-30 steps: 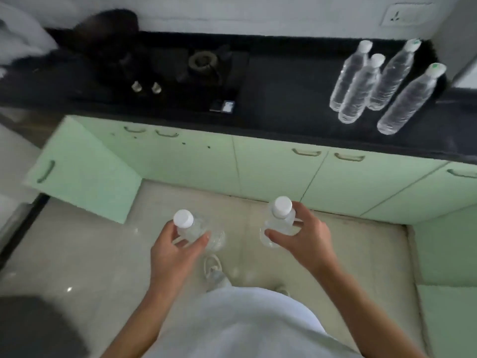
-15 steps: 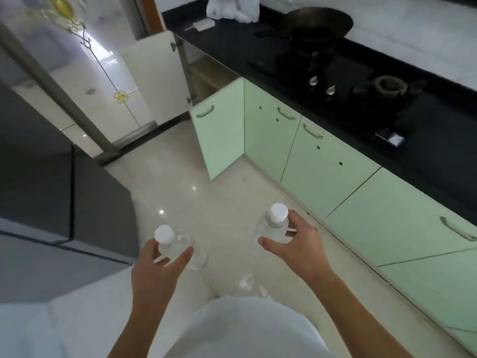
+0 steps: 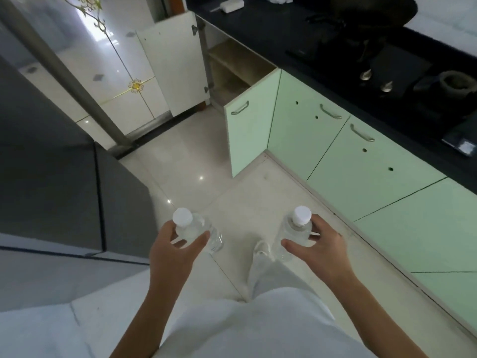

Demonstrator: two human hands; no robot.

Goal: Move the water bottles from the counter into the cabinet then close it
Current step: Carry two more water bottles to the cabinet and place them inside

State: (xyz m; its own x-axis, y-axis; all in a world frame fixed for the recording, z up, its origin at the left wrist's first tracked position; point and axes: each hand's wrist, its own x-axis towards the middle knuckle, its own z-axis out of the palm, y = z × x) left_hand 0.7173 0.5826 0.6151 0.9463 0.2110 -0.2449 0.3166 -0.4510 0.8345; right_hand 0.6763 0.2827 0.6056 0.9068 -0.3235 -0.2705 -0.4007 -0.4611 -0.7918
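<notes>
No text, label, brand, number or sign could be read. The left water bottle (image 3: 193, 229) and the right water bottle (image 3: 294, 232) were seen from above, clear-walled and white-capped, and too blurred for any print to be made out. A small dark flat object (image 3: 460, 142) on the bench (image 3: 268, 32), near its front edge, carried a pale patch, too blurred to tell whether it held writing.
</notes>
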